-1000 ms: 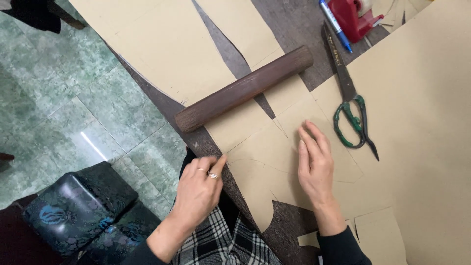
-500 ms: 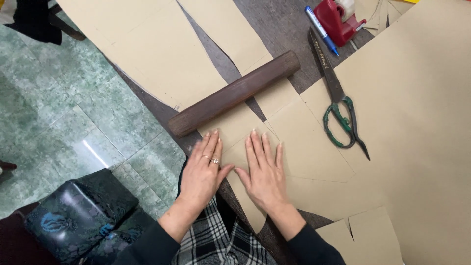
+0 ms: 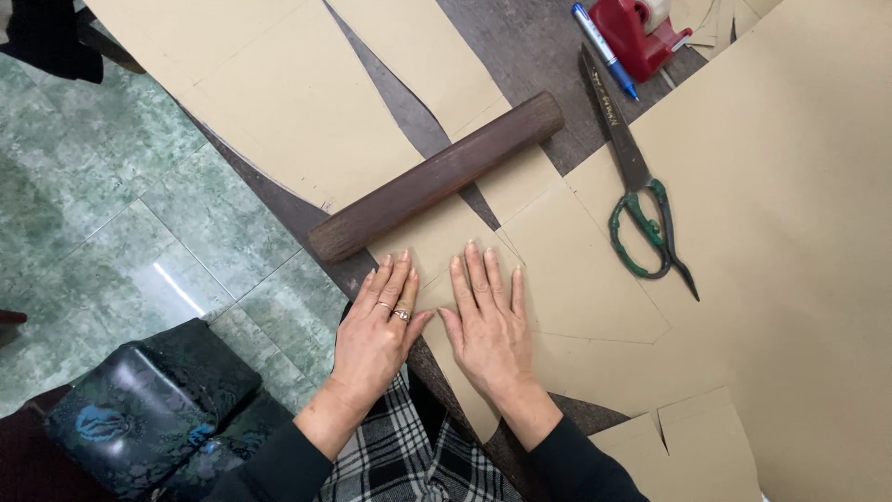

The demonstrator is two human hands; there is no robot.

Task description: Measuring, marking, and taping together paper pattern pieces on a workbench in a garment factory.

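Seen from my remote station: both hands lie flat and side by side on a tan paper pattern piece (image 3: 567, 279) at the near edge of the worktable (image 3: 520, 56). The left hand (image 3: 376, 330), a ring on one finger, rests with fingers spread and clasps nothing; the right hand (image 3: 488, 321) does the same, palm down, fingers slightly apart, pressing the sheet rather than gripping it. The piece sits just below a dark wooden bar (image 3: 437, 177), which lies slantwise across the paper as a weight and touches it.

I judge the paper light, thin and fairly stiff, apt to crease or tear at its cut points, and likely to slide on the sheets beneath unless held down. Flat palms or a pinch at a free edge near the table's rim look the safest hold; the pointed lower tip would fold easily.

Green-handled scissors (image 3: 641, 186) lie closed to the right, apart from the hands. A blue pen (image 3: 604, 51) and a red tape dispenser (image 3: 641, 33) sit at the far edge. A larger tan sheet (image 3: 799, 232) covers the right side. Green tiled floor (image 3: 111, 223) shows at left.
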